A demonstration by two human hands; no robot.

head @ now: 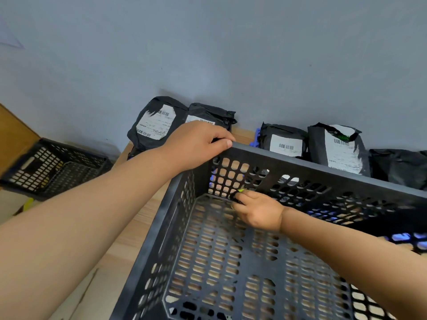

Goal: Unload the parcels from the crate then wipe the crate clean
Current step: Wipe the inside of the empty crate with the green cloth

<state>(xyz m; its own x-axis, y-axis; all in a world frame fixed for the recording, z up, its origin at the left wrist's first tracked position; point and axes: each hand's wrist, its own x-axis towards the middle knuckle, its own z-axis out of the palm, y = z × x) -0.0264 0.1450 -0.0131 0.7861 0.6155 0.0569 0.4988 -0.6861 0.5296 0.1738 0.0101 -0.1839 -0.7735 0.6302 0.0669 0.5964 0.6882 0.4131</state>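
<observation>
A black perforated plastic crate (300, 167) stands on the wooden table, and nothing lies on its bottom. My left hand (198, 144) grips its far left corner at the rim. Inside the crate my right hand (256, 210) presses a small dark wad with a yellow-green edge (239, 192), mostly hidden by the fingers, against the far wall near the floor. Several black parcels with white labels stand along the wall behind the crate: one (154, 124) at the left, two (285, 144) (339, 148) at the right.
A second black crate (53, 167) sits lower down at the left beside a cardboard box (16, 135). The grey wall (231, 54) rises right behind the parcels. Something blue (406, 237) shows through the crate's right wall. The table edge (124, 245) runs along the left.
</observation>
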